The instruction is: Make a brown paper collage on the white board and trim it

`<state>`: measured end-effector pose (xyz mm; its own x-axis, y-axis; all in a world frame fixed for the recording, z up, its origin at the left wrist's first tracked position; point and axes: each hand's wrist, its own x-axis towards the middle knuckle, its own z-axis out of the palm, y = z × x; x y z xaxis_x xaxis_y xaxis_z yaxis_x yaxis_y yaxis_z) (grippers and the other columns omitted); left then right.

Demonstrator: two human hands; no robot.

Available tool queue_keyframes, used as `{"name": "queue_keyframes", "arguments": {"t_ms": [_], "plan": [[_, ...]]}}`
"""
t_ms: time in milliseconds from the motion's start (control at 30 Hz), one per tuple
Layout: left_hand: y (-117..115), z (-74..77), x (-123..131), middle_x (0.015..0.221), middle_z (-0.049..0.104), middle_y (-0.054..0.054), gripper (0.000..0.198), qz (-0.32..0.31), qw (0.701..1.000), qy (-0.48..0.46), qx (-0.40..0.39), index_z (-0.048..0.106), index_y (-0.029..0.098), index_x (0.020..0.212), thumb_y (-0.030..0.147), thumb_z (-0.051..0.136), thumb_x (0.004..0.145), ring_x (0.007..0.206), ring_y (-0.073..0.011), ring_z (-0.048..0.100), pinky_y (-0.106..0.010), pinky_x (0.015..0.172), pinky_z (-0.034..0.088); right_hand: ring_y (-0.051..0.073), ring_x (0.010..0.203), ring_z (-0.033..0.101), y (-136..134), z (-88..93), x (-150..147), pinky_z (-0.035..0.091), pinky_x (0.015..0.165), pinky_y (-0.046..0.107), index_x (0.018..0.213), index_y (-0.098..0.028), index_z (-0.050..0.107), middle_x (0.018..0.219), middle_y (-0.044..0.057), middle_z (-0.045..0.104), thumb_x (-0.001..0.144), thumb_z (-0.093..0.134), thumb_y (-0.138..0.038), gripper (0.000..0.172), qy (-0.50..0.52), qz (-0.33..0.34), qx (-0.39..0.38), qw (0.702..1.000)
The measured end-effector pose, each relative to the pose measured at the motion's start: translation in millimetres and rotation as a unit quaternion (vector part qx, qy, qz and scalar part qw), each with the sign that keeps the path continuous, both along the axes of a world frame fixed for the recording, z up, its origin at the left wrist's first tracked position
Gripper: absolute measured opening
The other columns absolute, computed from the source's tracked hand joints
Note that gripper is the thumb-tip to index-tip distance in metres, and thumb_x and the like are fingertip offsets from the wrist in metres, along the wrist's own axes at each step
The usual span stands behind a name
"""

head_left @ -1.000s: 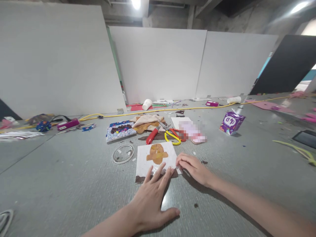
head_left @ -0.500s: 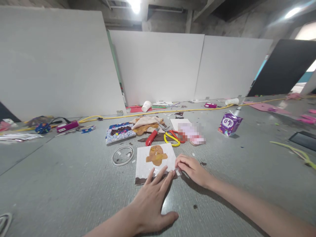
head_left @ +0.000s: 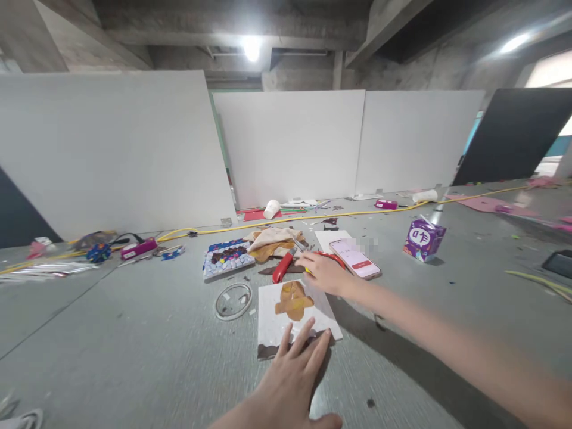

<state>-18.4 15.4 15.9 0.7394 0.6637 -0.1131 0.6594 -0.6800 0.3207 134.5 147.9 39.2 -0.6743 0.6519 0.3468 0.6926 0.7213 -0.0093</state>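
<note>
My left hand (head_left: 297, 372) lies with fingers spread, its fingertips on the lower part of a white square panel (head_left: 270, 304). The panel bears crossed tan pieces (head_left: 294, 301) and a dark brown strip (head_left: 268, 351) along its near edge. Just beyond the panel, my right hand (head_left: 324, 273) reaches over a pair of scissors with red and yellow handles (head_left: 334, 257). Its fingers are apart and bent down at the handles, which they partly cover; no firm grip shows. Left of those fingertips is a red-handled cutter (head_left: 283, 268).
Folded tan cloth or leather (head_left: 272, 243) and a mosaic-like panel (head_left: 227, 260) lie behind. A ring-shaped roll (head_left: 233, 301) is at left. A phone (head_left: 356, 259) and purple carton (head_left: 423, 239) stand or lie to the right. A yellow cable (head_left: 250, 226) runs across the back.
My right hand has left the panel's right edge and moved forward over the scissors. My left hand stays spread on the panel. The view has tilted up slightly.
</note>
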Motion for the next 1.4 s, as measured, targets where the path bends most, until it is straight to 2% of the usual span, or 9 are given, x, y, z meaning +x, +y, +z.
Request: {"name": "queue_keyframes", "arguments": {"t_ms": [167,400,667,900,967,1100,1200,1267,1400], "plan": [[2.9,-2.4,-0.4,0.142,0.014,-0.006,0.090,-0.013,1.000,-0.001,-0.006,0.000,0.016,0.137,0.066,0.039,0.073,0.129,-0.0325,-0.001,-0.060,0.100,0.004,0.020,0.098,0.051,47.7,-6.0,-42.2,0.045,0.077,0.030,0.101,-0.015,0.057,0.103,0.007,0.058,0.079,0.048,-0.004,0.026,-0.080,0.016,0.031,0.996],[1.9,-7.4,-1.6,0.143,0.011,-0.008,0.093,-0.023,1.000,-0.006,0.015,-0.003,0.014,0.137,0.065,0.041,0.072,0.129,-0.0330,-0.001,-0.060,0.099,0.005,0.017,0.091,0.055,51.8,-20.7,-69.9,0.047,0.076,0.037,0.110,-0.017,0.050,0.111,0.007,0.053,0.085,0.047,-0.029,0.028,-0.129,0.016,0.085,0.988],[-1.9,-7.5,-2.5,0.143,0.012,-0.007,0.093,-0.018,0.999,-0.025,0.041,-0.006,0.017,0.136,0.056,0.048,0.073,0.130,-0.0297,-0.001,-0.057,0.101,0.007,0.023,0.097,0.048,48.3,16.8,-60.9,0.030,0.093,0.043,0.094,-0.010,0.057,0.103,0.014,0.056,0.084,0.037,-0.007,0.023,-0.074,0.003,0.175,0.982],[-5.6,-11.5,-4.2,0.144,0.003,-0.010,0.088,-0.001,0.995,-0.054,0.083,-0.002,0.019,0.137,0.056,0.047,0.074,0.130,-0.0303,0.003,-0.058,0.100,0.009,0.026,0.089,0.049,38.0,49.4,-24.7,0.039,0.079,0.040,0.096,-0.007,0.051,0.098,0.018,0.052,0.075,0.041,-0.006,0.023,0.043,-0.072,0.186,0.979],[-6.3,-14.9,-4.5,0.144,0.006,-0.012,0.084,0.032,0.990,-0.072,0.113,0.001,0.017,0.137,0.052,0.047,0.076,0.130,-0.0302,0.005,-0.058,0.101,0.011,0.023,0.084,0.050,24.3,50.6,-10.3,0.041,0.074,0.036,0.095,-0.010,0.050,0.094,0.014,0.052,0.070,0.045,-0.008,0.025,0.164,-0.069,0.158,0.971],[-8.4,-17.7,-3.7,0.138,0.026,-0.016,0.060,0.090,0.982,-0.077,0.146,0.028,0.012,0.131,0.040,0.045,0.080,0.127,-0.0297,0.019,-0.053,0.101,0.022,0.018,0.072,0.052,-6.7,40.1,16.7,0.041,0.069,0.031,0.077,-0.016,0.055,0.078,0.004,0.056,0.064,0.053,-0.017,0.013,0.466,-0.070,-0.008,0.882],[-9.3,-14.9,-2.1,0.133,0.035,-0.015,0.048,0.086,0.985,-0.060,0.139,0.041,0.014,0.123,0.036,0.046,0.080,0.124,-0.0299,0.027,-0.049,0.100,0.028,0.014,0.067,0.053,-25.8,23.4,31.6,0.041,0.063,0.026,0.064,-0.018,0.058,0.072,0.000,0.059,0.063,0.057,-0.025,0.006,0.659,-0.050,-0.194,0.725],[-9.1,-12.5,-1.3,0.132,0.037,-0.014,0.046,0.081,0.987,-0.050,0.133,0.043,0.015,0.122,0.035,0.046,0.080,0.123,-0.0300,0.030,-0.048,0.099,0.030,0.012,0.067,0.054,-36.8,10.0,38.2,0.041,0.059,0.022,0.062,-0.018,0.061,0.072,-0.001,0.062,0.061,0.061,-0.027,0.009,0.727,-0.051,-0.261,0.633],[-8.8,-10.8,-1.0,0.131,0.039,-0.014,0.046,0.077,0.987,-0.045,0.133,0.043,0.014,0.122,0.033,0.046,0.080,0.122,-0.0306,0.031,-0.048,0.097,0.032,0.007,0.040,0.046,-56.4,-14.7,42.1,0.034,0.038,0.020,0.065,-0.016,0.064,0.064,0.001,0.064,0.066,0.059,-0.046,0.030,0.719,-0.084,-0.410,0.555]]}}
